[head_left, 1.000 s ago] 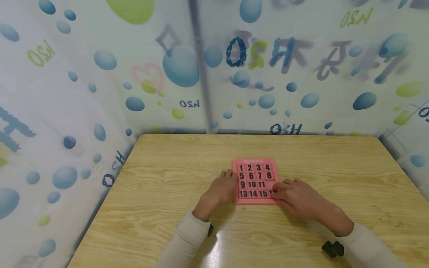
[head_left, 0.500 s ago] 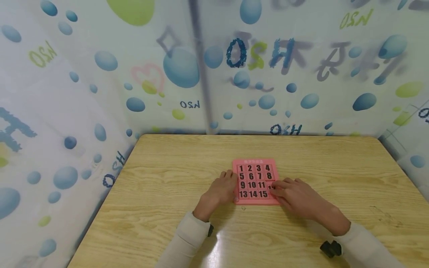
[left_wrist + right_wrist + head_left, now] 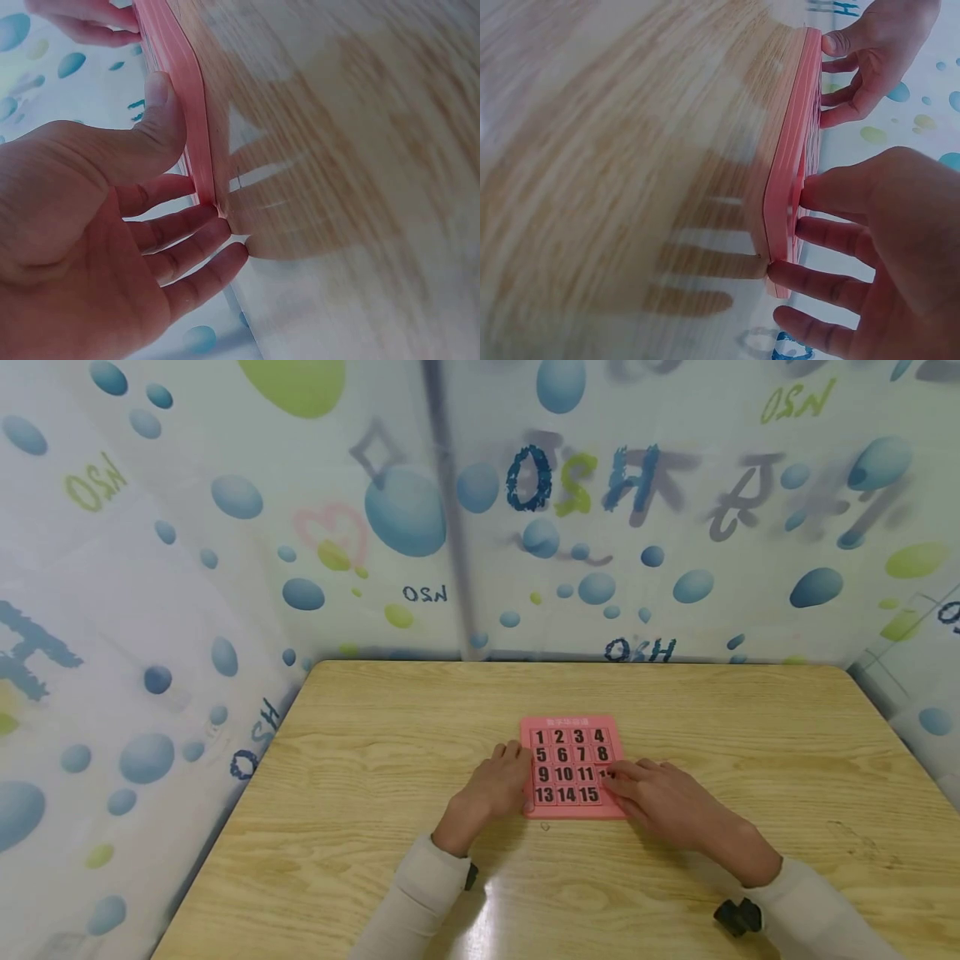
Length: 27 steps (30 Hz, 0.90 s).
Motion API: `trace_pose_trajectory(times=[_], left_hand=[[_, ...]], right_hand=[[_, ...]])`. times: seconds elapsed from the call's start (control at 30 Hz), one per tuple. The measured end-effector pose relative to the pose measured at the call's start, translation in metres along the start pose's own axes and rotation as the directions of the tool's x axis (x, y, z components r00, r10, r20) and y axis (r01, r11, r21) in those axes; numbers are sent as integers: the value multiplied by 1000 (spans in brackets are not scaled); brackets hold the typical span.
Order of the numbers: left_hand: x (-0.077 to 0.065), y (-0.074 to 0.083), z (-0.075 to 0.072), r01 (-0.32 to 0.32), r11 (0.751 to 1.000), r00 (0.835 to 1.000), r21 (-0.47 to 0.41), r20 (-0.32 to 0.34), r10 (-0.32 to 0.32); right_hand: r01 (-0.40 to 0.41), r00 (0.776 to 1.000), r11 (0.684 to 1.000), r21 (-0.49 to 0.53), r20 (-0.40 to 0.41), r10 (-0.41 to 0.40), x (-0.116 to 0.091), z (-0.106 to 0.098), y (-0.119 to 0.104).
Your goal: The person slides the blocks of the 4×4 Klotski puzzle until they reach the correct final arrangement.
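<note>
Surroundings: wooden table (image 3: 390,760) enclosed on three sides by white sheeting (image 3: 225,543) printed with blue and green bubbles and letters.
Puzzle: pink sliding number puzzle (image 3: 572,727) lies flat on the table, between the two hands; tiles 1 to 11 and 13 to 15 show in order, and the spot after 11 is partly covered by fingertips.
Left hand: left hand (image 3: 491,787) rests against the puzzle's left edge, thumb pressed on the frame and fingers nearly straight alongside it, steadying rather than clasping.
Right hand: right hand (image 3: 663,800) lies at the puzzle's right edge, fingers extended, tips touching the tile beside the 11; nothing is clasped.
Sleeves: pale sleeves (image 3: 423,893) cover both forearms, trailing back from the hands.
</note>
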<state>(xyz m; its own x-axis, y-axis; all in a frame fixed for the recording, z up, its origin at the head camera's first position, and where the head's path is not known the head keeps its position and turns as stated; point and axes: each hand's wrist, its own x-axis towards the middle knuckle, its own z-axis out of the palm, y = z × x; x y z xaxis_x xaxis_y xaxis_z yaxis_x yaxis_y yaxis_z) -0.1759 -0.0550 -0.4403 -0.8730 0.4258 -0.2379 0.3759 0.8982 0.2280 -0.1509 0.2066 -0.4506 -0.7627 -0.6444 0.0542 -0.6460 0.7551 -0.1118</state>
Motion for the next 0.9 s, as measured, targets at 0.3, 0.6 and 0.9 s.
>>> trace_pose_trajectory(times=[0.3,0.6,0.9], left_hand=[[0,-1,0,-6,1000,1000,0,-1,6],[2,-5,0,5,1000,1000,-5,6,-5],[0,-11,2,-27,988,1000,-150,-5,26]], right_hand=[[-16,1000,999,28,14,15,0,4,-1],[-9,1000,999,44,-12,9,1,8,-2],[-55,998,997,50,15,54,-4,8,6]])
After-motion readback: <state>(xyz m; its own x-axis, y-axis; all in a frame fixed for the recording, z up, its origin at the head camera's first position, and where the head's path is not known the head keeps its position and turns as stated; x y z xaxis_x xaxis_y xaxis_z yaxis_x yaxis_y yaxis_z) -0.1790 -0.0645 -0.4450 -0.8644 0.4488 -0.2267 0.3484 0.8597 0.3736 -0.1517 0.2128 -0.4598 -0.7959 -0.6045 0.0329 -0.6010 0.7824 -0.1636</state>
